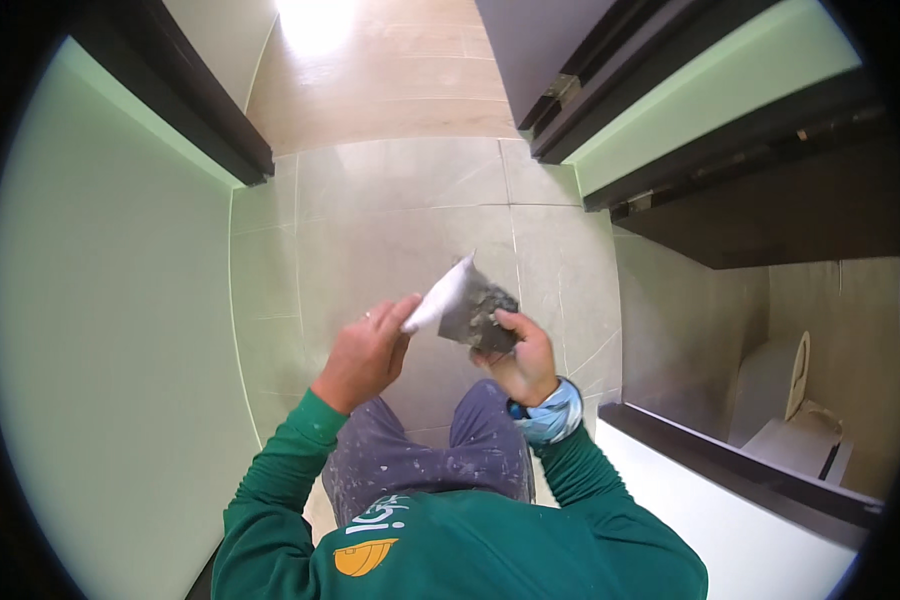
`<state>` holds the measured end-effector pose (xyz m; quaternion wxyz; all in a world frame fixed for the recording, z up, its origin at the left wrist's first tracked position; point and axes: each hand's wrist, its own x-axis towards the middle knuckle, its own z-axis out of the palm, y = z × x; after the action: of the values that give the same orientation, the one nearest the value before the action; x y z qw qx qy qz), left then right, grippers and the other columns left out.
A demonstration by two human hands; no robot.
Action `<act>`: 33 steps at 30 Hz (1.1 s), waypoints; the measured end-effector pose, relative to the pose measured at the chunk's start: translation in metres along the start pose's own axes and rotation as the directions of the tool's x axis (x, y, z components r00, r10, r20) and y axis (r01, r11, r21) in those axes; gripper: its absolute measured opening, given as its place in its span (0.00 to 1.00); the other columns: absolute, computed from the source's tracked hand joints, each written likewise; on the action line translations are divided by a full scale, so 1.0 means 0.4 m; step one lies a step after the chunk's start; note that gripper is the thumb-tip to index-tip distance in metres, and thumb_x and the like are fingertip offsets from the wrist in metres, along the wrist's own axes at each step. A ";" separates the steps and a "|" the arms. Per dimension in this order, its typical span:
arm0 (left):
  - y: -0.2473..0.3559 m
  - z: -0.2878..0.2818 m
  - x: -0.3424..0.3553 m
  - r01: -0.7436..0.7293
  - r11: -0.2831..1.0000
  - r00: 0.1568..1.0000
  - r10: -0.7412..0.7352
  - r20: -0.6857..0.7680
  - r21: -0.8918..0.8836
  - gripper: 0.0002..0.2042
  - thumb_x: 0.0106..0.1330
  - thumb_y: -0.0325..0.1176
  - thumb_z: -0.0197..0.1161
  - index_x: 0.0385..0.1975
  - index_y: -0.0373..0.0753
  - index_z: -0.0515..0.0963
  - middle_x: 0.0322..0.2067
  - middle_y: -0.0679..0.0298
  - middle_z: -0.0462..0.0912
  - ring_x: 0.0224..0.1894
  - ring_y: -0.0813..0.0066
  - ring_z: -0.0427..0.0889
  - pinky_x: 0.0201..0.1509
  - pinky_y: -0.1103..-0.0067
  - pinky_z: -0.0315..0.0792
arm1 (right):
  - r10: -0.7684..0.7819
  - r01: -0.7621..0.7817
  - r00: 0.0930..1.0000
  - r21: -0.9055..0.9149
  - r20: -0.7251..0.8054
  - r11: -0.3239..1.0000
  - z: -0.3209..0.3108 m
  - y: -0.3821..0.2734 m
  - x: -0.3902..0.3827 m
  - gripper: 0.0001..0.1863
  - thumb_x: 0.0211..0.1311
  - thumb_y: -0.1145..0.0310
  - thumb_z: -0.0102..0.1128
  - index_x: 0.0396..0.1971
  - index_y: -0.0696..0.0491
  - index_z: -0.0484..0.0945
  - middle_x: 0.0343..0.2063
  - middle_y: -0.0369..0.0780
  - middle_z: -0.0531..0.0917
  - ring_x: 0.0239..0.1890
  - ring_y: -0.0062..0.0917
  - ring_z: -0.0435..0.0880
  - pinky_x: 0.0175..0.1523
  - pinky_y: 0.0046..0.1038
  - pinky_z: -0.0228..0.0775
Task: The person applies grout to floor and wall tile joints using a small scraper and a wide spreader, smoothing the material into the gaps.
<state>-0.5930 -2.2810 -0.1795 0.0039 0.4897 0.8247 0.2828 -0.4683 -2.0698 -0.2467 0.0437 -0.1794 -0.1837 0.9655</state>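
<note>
In front of my thighs, both hands hold a flat grey-and-white sheet. A bright white face slants up on its left part, while the right part is dark grey with pale crumbly patches. My left hand has its fingers closed at the white edge. My right hand pinches the dark end, thumb on top and fingers underneath. A light blue cloth band wraps my right wrist. The sheet's material is too blurred to tell.
Below lies a grey tiled floor, meeting a wood-look floor at the doorway. A pale wall stands close on the left. To the right, a dark-framed opening shows a toilet, with a dark door frame farther ahead.
</note>
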 end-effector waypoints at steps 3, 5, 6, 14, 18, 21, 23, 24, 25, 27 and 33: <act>0.042 0.044 -0.062 -0.004 0.993 0.996 -0.006 0.084 0.120 0.27 0.63 0.22 0.62 0.65 0.38 0.69 0.42 0.52 0.78 0.38 0.49 0.82 0.39 0.61 0.78 | 0.039 -0.073 0.984 0.196 0.171 0.978 0.010 -0.001 -0.060 0.14 0.70 0.68 0.51 0.50 0.57 0.78 0.41 0.44 0.87 0.37 0.33 0.86 0.34 0.35 0.77; 0.059 0.020 -0.100 0.022 0.978 0.986 -0.056 0.159 0.208 0.27 0.64 0.23 0.61 0.66 0.37 0.68 0.40 0.52 0.78 0.37 0.50 0.82 0.38 0.61 0.78 | 0.042 -0.073 0.981 0.157 0.188 0.985 -0.012 -0.009 -0.095 0.15 0.70 0.67 0.51 0.51 0.57 0.77 0.42 0.44 0.87 0.37 0.33 0.86 0.34 0.34 0.77; 0.054 -0.001 -0.127 0.038 0.965 0.977 -0.090 0.193 0.258 0.28 0.64 0.24 0.61 0.66 0.37 0.68 0.40 0.52 0.78 0.37 0.49 0.82 0.38 0.61 0.78 | 0.004 -0.037 0.976 0.149 0.220 0.988 -0.010 -0.018 -0.118 0.17 0.70 0.70 0.51 0.54 0.58 0.76 0.43 0.44 0.87 0.38 0.33 0.86 0.36 0.34 0.77; 0.191 -0.096 -0.164 0.682 0.053 0.705 -0.312 0.637 -0.729 0.15 0.82 0.42 0.48 0.51 0.36 0.71 0.23 0.63 0.73 0.16 0.81 0.69 0.17 0.82 0.66 | -0.398 0.813 0.574 -0.556 0.716 0.172 -0.027 -0.097 -0.136 0.28 0.68 0.88 0.48 0.67 0.58 0.69 0.59 0.50 0.81 0.59 0.42 0.83 0.61 0.33 0.76; 0.228 -0.125 -0.164 0.644 -0.064 0.743 -0.189 0.643 -0.763 0.17 0.81 0.44 0.47 0.52 0.35 0.71 0.23 0.61 0.73 0.13 0.79 0.68 0.13 0.80 0.64 | -0.239 0.870 0.476 -0.493 0.846 -0.015 0.052 -0.114 -0.158 0.31 0.66 0.91 0.45 0.66 0.52 0.73 0.62 0.52 0.78 0.63 0.44 0.81 0.63 0.34 0.75; 0.247 -0.136 -0.175 0.626 -0.106 0.749 -0.196 0.633 -0.773 0.16 0.81 0.43 0.48 0.52 0.35 0.70 0.22 0.60 0.73 0.12 0.79 0.68 0.12 0.80 0.64 | -0.003 0.793 0.578 -0.562 0.816 -0.236 0.038 -0.172 -0.126 0.32 0.65 0.91 0.46 0.67 0.51 0.73 0.62 0.51 0.79 0.60 0.42 0.83 0.62 0.33 0.77; 0.249 -0.133 -0.193 0.602 -0.101 0.766 -0.207 0.608 -0.792 0.16 0.81 0.42 0.48 0.53 0.34 0.70 0.22 0.60 0.73 0.12 0.79 0.68 0.11 0.80 0.63 | 0.035 0.732 0.662 -0.635 0.749 -0.248 0.012 -0.218 -0.114 0.32 0.66 0.90 0.46 0.67 0.51 0.72 0.61 0.51 0.79 0.59 0.40 0.83 0.61 0.33 0.77; 0.252 -0.133 -0.193 0.579 -0.110 0.776 -0.232 0.587 -0.808 0.16 0.80 0.42 0.48 0.52 0.34 0.70 0.22 0.60 0.73 0.12 0.78 0.68 0.12 0.80 0.64 | -0.013 0.709 0.694 -0.686 0.720 -0.162 0.001 -0.239 -0.118 0.31 0.67 0.89 0.45 0.68 0.51 0.72 0.60 0.50 0.80 0.58 0.38 0.84 0.61 0.33 0.77; 0.239 -0.134 -0.200 0.556 -0.122 0.786 -0.245 0.568 -0.822 0.16 0.80 0.42 0.49 0.52 0.34 0.70 0.23 0.60 0.73 0.12 0.78 0.68 0.12 0.80 0.64 | -0.059 0.675 0.731 -0.733 0.680 -0.082 0.001 -0.237 -0.126 0.30 0.68 0.88 0.45 0.68 0.51 0.71 0.59 0.50 0.80 0.57 0.36 0.84 0.61 0.33 0.77; 0.213 -0.132 -0.217 0.533 -0.134 0.796 -0.256 0.549 -0.836 0.16 0.80 0.43 0.50 0.51 0.34 0.70 0.23 0.61 0.73 0.12 0.78 0.68 0.13 0.80 0.65 | -0.181 0.626 0.774 -0.689 0.607 0.366 0.014 -0.189 -0.135 0.29 0.72 0.85 0.46 0.71 0.56 0.65 0.57 0.48 0.81 0.58 0.30 0.82 0.64 0.34 0.74; 0.191 -0.133 -0.233 0.494 -0.143 0.826 -0.231 0.514 -0.858 0.16 0.80 0.43 0.49 0.50 0.35 0.70 0.23 0.62 0.73 0.12 0.79 0.67 0.14 0.80 0.65 | -0.145 0.718 0.696 -0.674 0.703 0.175 0.108 -0.081 -0.169 0.30 0.70 0.85 0.50 0.72 0.59 0.62 0.59 0.49 0.80 0.59 0.30 0.81 0.64 0.31 0.71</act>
<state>-0.4982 -2.3536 -0.1240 0.5029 0.1106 0.4723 0.7154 -0.4203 -2.0645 -0.1747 0.1708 0.1429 -0.7467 0.6267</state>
